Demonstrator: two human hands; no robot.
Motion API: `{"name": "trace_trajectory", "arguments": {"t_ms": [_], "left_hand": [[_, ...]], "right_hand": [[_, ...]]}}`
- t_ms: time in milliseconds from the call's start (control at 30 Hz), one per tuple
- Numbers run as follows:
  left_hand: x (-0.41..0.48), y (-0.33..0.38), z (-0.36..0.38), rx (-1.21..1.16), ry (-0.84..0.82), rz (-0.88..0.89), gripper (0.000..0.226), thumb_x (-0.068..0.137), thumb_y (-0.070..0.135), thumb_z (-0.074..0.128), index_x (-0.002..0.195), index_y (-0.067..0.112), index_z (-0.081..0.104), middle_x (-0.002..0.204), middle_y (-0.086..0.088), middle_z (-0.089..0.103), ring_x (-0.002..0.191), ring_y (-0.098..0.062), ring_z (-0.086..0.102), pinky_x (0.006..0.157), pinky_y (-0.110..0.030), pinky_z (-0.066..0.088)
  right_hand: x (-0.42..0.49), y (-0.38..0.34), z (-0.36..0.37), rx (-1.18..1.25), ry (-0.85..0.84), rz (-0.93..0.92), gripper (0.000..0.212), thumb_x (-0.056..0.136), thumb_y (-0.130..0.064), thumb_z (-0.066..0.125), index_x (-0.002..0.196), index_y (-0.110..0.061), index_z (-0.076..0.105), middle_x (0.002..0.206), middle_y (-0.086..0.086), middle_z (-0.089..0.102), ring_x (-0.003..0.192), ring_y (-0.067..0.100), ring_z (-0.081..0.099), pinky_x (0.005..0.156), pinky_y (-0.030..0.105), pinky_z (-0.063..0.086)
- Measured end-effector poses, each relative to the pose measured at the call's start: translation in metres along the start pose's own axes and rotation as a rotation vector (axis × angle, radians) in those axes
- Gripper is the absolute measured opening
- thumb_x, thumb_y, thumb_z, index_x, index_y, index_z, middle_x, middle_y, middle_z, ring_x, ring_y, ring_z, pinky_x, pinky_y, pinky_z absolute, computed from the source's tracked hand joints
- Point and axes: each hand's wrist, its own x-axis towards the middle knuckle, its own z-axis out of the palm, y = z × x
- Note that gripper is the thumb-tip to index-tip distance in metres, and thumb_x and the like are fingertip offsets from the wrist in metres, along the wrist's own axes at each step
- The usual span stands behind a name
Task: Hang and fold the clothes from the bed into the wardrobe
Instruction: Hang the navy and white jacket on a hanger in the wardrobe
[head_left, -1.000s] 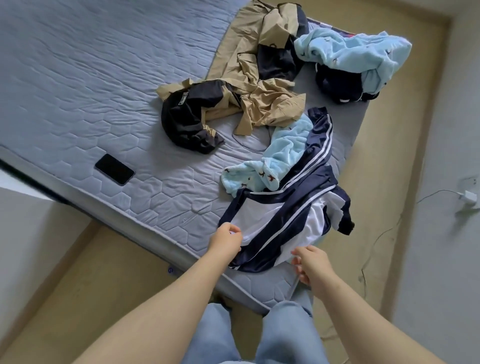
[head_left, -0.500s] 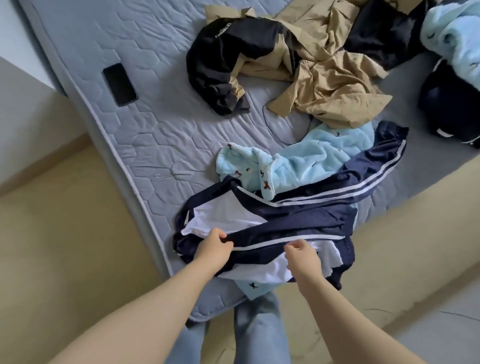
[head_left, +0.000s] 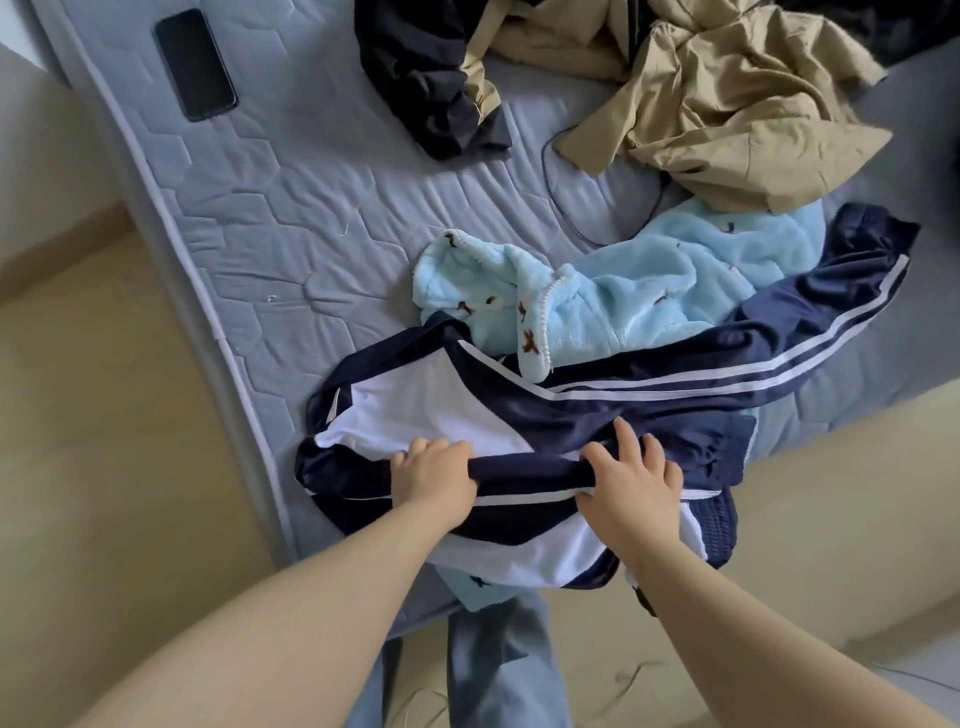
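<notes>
A navy and white track jacket (head_left: 597, 410) with white stripes lies crumpled at the near corner of the grey mattress (head_left: 291, 228). My left hand (head_left: 431, 475) grips a navy fold of it. My right hand (head_left: 631, 480) holds the same fold a little to the right, thumb under and fingers spread over the cloth. A light blue fleece garment (head_left: 649, 291) lies partly under the jacket. Further back lie a tan and black jacket (head_left: 701, 93) and its black sleeve (head_left: 431, 88).
A black phone (head_left: 195, 62) lies on the mattress at the far left, near its edge. Beige floor (head_left: 104, 441) runs on both sides of the bed corner. My jeans-clad legs (head_left: 498, 665) stand against the mattress corner.
The view has closed in on the bed corner. Both hands have moved forward onto the track jacket and now hold a bunched navy fold between them.
</notes>
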Motion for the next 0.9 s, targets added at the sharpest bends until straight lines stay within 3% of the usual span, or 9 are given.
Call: {"name": "trace_trajectory", "arguments": {"t_ms": [100, 200, 333, 433, 533, 667, 733, 800, 900], "left_hand": [[-0.010, -0.010, 0.004, -0.229, 0.025, -0.007, 0.002, 0.094, 0.025, 0.042, 0.094, 0.023, 0.044, 0.087, 0.005, 0.054, 0.088, -0.022, 0.044, 0.075, -0.029, 0.033], [-0.024, -0.023, 0.002, -0.612, 0.003, -0.085, 0.009, 0.094, 0.023, 0.042, 0.085, 0.024, 0.041, 0.075, 0.004, 0.051, 0.069, -0.016, 0.047, 0.055, -0.026, 0.033], [-0.043, -0.032, -0.012, -1.138, 0.131, -0.267, 0.015, 0.094, 0.023, 0.049, 0.080, 0.031, 0.049, 0.092, 0.004, 0.057, 0.080, -0.013, 0.053, 0.062, -0.024, 0.039], [-0.049, -0.031, -0.036, -1.546, 0.180, -0.332, 0.013, 0.093, 0.015, 0.051, 0.083, 0.023, 0.054, 0.093, -0.005, 0.060, 0.080, -0.021, 0.057, 0.069, -0.030, 0.045], [-0.055, -0.037, -0.066, -1.701, 0.105, -0.145, 0.017, 0.090, 0.004, 0.052, 0.080, 0.017, 0.056, 0.068, 0.002, 0.063, 0.058, -0.010, 0.060, 0.052, -0.021, 0.047], [-0.063, -0.056, -0.092, -1.714, 0.123, 0.045, 0.024, 0.084, 0.000, 0.055, 0.074, 0.021, 0.064, 0.066, 0.008, 0.064, 0.062, -0.006, 0.060, 0.054, -0.014, 0.048], [-0.054, -0.060, -0.089, -1.571, 0.266, -0.144, 0.018, 0.087, 0.015, 0.057, 0.075, 0.024, 0.067, 0.091, 0.006, 0.067, 0.087, -0.011, 0.061, 0.076, -0.018, 0.050], [-0.045, -0.063, -0.078, -1.403, 0.284, -0.453, 0.022, 0.089, 0.040, 0.054, 0.092, 0.022, 0.067, 0.121, 0.001, 0.058, 0.110, -0.020, 0.054, 0.099, -0.035, 0.042], [-0.038, -0.058, -0.066, -1.671, -0.216, -0.755, 0.055, 0.084, 0.054, 0.055, 0.125, 0.017, 0.051, 0.127, -0.008, 0.054, 0.113, -0.033, 0.053, 0.097, -0.049, 0.039]], "right_hand": [[-0.009, 0.000, 0.007, 0.068, 0.080, -0.052, 0.013, 0.088, -0.028, 0.050, 0.097, -0.020, 0.046, 0.115, -0.005, 0.051, 0.119, 0.025, 0.035, 0.094, 0.034, 0.022], [-0.026, -0.009, 0.008, 0.335, 0.033, -0.020, 0.016, 0.086, -0.023, 0.050, 0.082, -0.018, 0.036, 0.071, -0.006, 0.046, 0.084, 0.023, 0.043, 0.080, 0.030, 0.022], [-0.048, -0.027, 0.001, 0.589, -0.160, -0.010, 0.016, 0.084, -0.026, 0.054, 0.083, -0.025, 0.038, 0.069, -0.005, 0.056, 0.075, 0.022, 0.056, 0.078, 0.034, 0.039], [-0.052, -0.044, -0.018, 0.620, -0.211, -0.085, 0.031, 0.079, -0.032, 0.061, 0.101, -0.035, 0.039, 0.077, -0.012, 0.061, 0.082, 0.017, 0.058, 0.085, 0.038, 0.041], [-0.044, -0.050, -0.035, 0.537, -0.223, -0.141, 0.025, 0.081, -0.030, 0.059, 0.102, -0.035, 0.049, 0.081, -0.008, 0.060, 0.085, 0.019, 0.053, 0.083, 0.037, 0.036], [-0.049, -0.056, -0.053, 1.070, -0.083, -0.111, 0.013, 0.082, 0.000, 0.052, 0.080, -0.009, 0.062, 0.087, 0.017, 0.062, 0.065, 0.012, 0.050, 0.061, 0.025, 0.038], [-0.057, -0.058, -0.058, 1.340, -0.053, -0.062, 0.033, 0.084, 0.006, 0.049, 0.076, -0.021, 0.067, 0.079, -0.008, 0.068, 0.061, -0.001, 0.057, 0.057, 0.010, 0.043], [-0.064, -0.057, -0.056, 1.469, -0.136, 0.002, 0.042, 0.088, 0.001, 0.047, 0.073, -0.030, 0.069, 0.067, -0.014, 0.069, 0.061, -0.003, 0.063, 0.059, 0.014, 0.048], [-0.068, -0.054, -0.052, 1.555, -0.250, 0.075, 0.024, 0.090, -0.009, 0.051, 0.084, -0.011, 0.074, 0.076, 0.015, 0.067, 0.072, 0.024, 0.064, 0.071, 0.031, 0.050]]}}
